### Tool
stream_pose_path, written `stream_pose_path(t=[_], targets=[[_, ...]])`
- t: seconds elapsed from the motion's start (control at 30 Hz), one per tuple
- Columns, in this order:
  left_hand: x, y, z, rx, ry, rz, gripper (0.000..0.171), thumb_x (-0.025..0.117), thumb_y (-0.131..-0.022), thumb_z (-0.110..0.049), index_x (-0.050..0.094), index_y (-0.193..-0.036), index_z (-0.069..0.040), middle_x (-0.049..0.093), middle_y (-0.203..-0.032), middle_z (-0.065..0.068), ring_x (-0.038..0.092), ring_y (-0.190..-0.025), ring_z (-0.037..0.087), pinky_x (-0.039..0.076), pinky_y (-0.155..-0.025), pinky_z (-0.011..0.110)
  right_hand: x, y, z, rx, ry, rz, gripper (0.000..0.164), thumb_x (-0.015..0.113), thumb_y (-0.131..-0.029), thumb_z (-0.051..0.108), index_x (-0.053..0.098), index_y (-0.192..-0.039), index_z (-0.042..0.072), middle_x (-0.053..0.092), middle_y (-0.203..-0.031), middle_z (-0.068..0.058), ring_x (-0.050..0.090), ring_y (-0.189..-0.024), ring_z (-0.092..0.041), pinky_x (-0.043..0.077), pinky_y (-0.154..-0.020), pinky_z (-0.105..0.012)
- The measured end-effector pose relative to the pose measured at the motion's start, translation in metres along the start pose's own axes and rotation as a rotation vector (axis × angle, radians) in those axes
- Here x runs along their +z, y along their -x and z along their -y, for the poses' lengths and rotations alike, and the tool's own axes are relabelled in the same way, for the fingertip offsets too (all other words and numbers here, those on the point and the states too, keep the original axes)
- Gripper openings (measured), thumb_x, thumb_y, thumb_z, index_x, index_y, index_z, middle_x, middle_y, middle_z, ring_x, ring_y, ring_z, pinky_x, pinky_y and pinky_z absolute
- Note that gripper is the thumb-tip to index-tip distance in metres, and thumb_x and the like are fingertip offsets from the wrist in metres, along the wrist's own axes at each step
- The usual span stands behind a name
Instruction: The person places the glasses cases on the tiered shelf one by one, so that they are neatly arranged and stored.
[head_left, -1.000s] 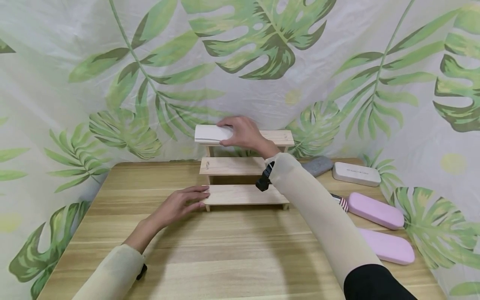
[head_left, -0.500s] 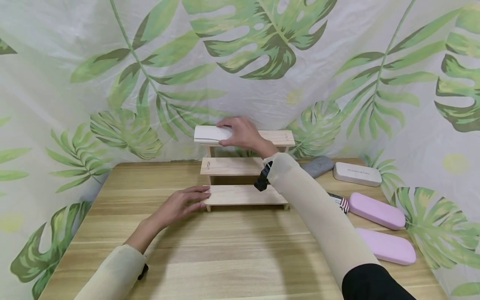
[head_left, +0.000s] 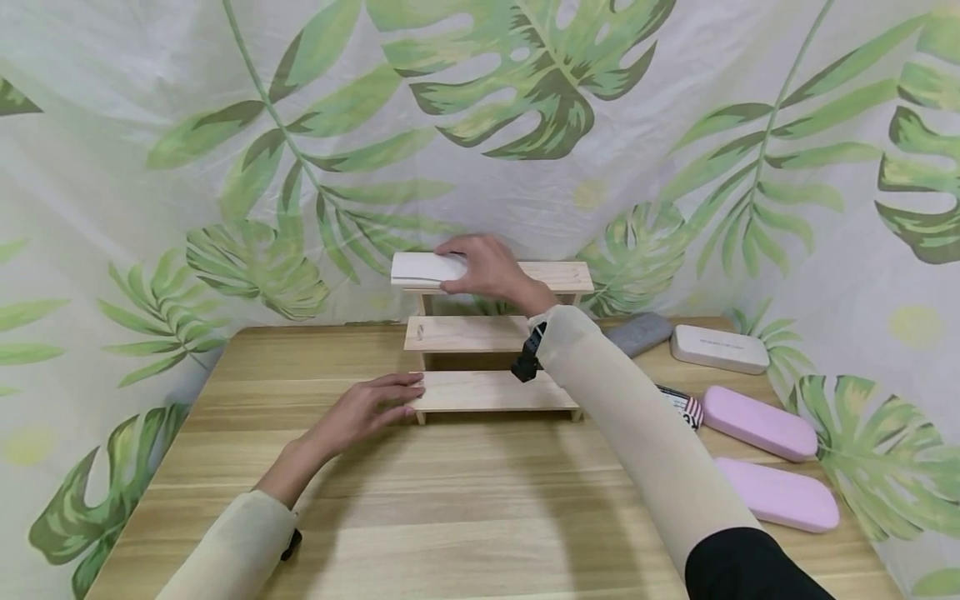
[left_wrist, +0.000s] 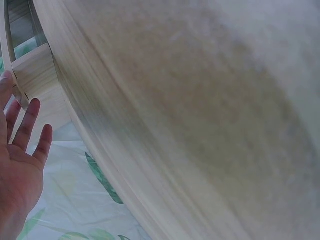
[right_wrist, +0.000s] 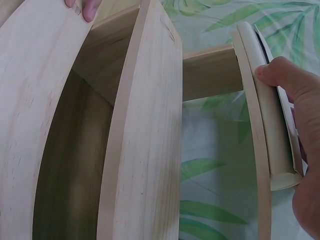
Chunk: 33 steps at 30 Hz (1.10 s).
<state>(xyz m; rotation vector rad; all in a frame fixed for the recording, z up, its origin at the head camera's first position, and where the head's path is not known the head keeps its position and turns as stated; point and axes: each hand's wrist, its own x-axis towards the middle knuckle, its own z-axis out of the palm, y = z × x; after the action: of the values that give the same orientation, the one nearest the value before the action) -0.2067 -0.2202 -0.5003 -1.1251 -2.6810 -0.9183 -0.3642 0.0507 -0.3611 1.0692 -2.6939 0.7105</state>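
A three-step wooden display stand (head_left: pixel 491 392) stands at the back of the table. On the left part of its top step lies a white glasses case (head_left: pixel 420 268). My right hand (head_left: pixel 491 268) grips this case across its right end. In the right wrist view, the thumb lies on the near side of the white case (right_wrist: pixel 260 100), whose flap edge stands slightly apart; the other fingers are mostly hidden. My left hand (head_left: pixel 367 408) touches the left end of the lowest step with outstretched fingers. The left wrist view shows the left hand (left_wrist: pixel 22 160) beside the step's end.
Right of the stand lie a grey felt case (head_left: pixel 640 333), a light grey hard case (head_left: pixel 720 348), a striped case with lettering (head_left: pixel 684 406), and two pink cases (head_left: pixel 761 423), partly behind the right sleeve. A leaf-print cloth (head_left: pixel 480 192) hangs behind the table (head_left: pixel 450 517).
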Motion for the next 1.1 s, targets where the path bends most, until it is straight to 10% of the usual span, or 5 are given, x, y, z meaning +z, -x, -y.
stream_pose_path(t=[1.1], targets=[[0.001, -0.001, 0.003, -0.007, -0.006, 0.009, 0.038, 0.075, -0.099, -0.014, 0.071, -0.137, -0.007, 0.062, -0.151, 0.010, 0.062, -0.135, 0.034, 0.056, -0.105, 0.052, -0.046, 0.038, 0.003, -0.131, -0.026, -0.063, 0.061, 0.091, -0.083, 0.033, 0.072, -0.134, 0.005, 0.072, -0.137, -0.008, 0.061, -0.133, -0.028, 0.043, -0.119, -0.040]])
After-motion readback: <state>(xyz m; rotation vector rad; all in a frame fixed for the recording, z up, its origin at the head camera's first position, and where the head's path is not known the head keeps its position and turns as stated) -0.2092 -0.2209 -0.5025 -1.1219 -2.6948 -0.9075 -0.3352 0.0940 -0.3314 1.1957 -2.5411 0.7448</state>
